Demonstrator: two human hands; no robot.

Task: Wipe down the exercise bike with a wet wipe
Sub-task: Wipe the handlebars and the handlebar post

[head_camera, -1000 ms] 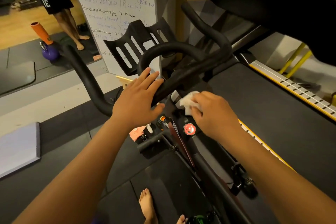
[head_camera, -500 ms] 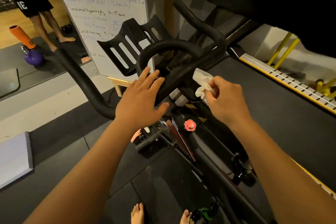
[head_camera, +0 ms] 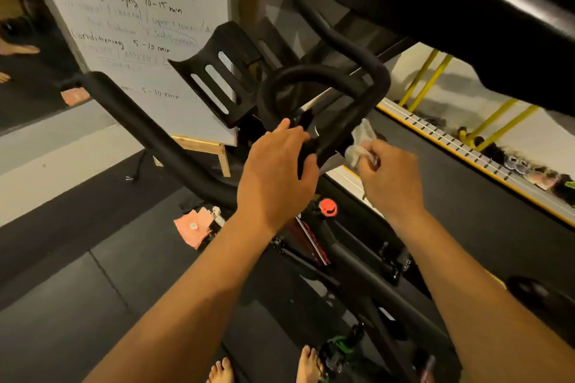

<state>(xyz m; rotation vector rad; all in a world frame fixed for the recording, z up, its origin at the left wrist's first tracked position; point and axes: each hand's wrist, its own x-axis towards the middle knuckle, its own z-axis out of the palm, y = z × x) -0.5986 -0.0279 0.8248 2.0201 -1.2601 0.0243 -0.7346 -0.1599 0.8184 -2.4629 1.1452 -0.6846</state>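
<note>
Pinches a crumpled white wet wipe [head_camera: 361, 142] at the fingertips of the right hand [head_camera: 390, 179], fingers bunched tight around the wad. Holds it up against the right side of the sloping black handlebar [head_camera: 354, 113] of the exercise bike [head_camera: 354, 264]; touching or only just beside, cannot tell. Grips the middle of the same handlebar with the left hand [head_camera: 277, 179], fingers curled over the top and thumb tucked underneath, close beside the right hand.

Just below and between the two hands: a round red knob [head_camera: 327, 208] on the bike's frame. Ahead of the left hand: the padded loop of the bar, then a slotted black holder [head_camera: 217, 81] tilted upward. Out to the left: one long horn [head_camera: 140, 124] of the bar, reaching in front of a whiteboard [head_camera: 140, 25] full of handwritten notes on a wooden stand.

On the dark floor mat [head_camera: 93, 274] by the left forearm: something pink and cloth-like [head_camera: 191, 228], too unclear to name. At the bottom edge, beside the frame: bare feet [head_camera: 221, 370].

To the right: a dark belt with a yellow-edged side rail [head_camera: 451, 146], yellow metal legs [head_camera: 432, 78] behind, and a row of shoes [head_camera: 529, 169] along the wall. At upper right, overhead: a bulky black padded part [head_camera: 466, 9], blurred.
</note>
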